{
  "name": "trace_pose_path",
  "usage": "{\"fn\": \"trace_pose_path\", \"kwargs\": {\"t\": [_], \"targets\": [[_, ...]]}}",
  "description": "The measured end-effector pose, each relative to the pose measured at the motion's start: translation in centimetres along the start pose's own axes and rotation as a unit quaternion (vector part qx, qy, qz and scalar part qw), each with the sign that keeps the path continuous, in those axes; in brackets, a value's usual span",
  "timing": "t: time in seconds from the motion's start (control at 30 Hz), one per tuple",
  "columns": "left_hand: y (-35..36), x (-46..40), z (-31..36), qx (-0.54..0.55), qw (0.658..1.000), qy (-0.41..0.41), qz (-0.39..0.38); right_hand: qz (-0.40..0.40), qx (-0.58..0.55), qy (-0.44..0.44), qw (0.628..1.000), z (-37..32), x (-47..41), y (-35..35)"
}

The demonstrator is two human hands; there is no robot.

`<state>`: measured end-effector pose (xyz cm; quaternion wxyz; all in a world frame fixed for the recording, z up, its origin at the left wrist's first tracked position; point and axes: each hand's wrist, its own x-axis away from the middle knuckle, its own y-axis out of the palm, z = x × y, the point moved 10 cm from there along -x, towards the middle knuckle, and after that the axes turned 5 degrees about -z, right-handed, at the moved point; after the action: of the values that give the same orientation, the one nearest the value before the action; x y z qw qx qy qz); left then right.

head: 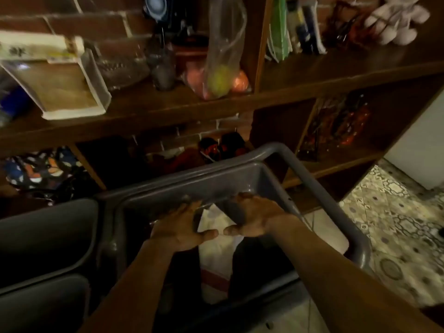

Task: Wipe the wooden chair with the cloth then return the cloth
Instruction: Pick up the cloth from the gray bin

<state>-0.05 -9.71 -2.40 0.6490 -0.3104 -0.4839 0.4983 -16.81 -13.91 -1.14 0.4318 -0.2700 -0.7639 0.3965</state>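
Two bare forearms nearest the lens, reaching forward and down. Left hand (182,227) laid on the rim of a grey moulded chair (216,186), fingers (185,207) curled over the edge, thumb spread inward; grip closed on the rim. Right hand (254,217) placed just beside it on the same rim, fingers wrapped over and under, thumb pointing toward the left thumb; likewise closed on the rim. No cloth held in either hand.

Left of the hands: a second dark grey chair (45,236), partly in view. Below and between the hands: a pale sheet or cloth-like item (216,248) on the floor, identity uncertain through blur and dim light. Beyond: wooden shelf unit (168,104) with a bag of fruit (223,75). Far right: patterned floor tiles (396,224).

No wooden chair identifiable anywhere in view.

Judged step: preparatory, shifting a grey chair, wiping not yet begun. Next move calls for locating cloth and wooden chair, then releasing the rim.
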Motion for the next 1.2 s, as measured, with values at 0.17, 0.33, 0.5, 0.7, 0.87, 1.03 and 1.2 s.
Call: {"fn": "trace_pose_path", "kwargs": {"t": [0.17, 0.33, 0.5, 0.7, 0.87, 1.03, 1.2], "targets": [[7.1, -1.8, -1.6, 0.026, 0.997, 0.007, -0.077, -0.043, 0.020, 0.037, 0.998, 2.0, -3.7, 6.8], [13.6, -3.6, -3.3, 0.047, 0.989, -0.055, -0.131, -0.080, 0.018, 0.071, 0.994, 4.3, -6.8, 12.3], [17.8, -4.4, -4.7, 0.062, 0.982, -0.117, -0.132, -0.096, 0.023, 0.066, 0.993, 4.9, -8.7, 15.0], [17.4, -5.3, -4.5, 0.121, 0.983, -0.100, -0.095, -0.098, 0.054, 0.070, 0.991, 4.3, -9.3, 15.7], [14.0, -6.6, -4.1, 0.086, 0.987, -0.040, -0.129, 0.021, 0.008, 0.072, 0.997, 4.0, -8.5, 11.3], [7.6, -6.6, -0.6, 0.082, 0.988, 0.092, -0.095, 0.052, 0.032, -0.010, 0.998, 0.9, -7.4, 6.1], [0.4, -5.2, 2.2, 0.077, 0.986, 0.144, -0.026, 0.054, 0.007, 0.003, 0.999, -0.2, -5.2, 1.9]]}}
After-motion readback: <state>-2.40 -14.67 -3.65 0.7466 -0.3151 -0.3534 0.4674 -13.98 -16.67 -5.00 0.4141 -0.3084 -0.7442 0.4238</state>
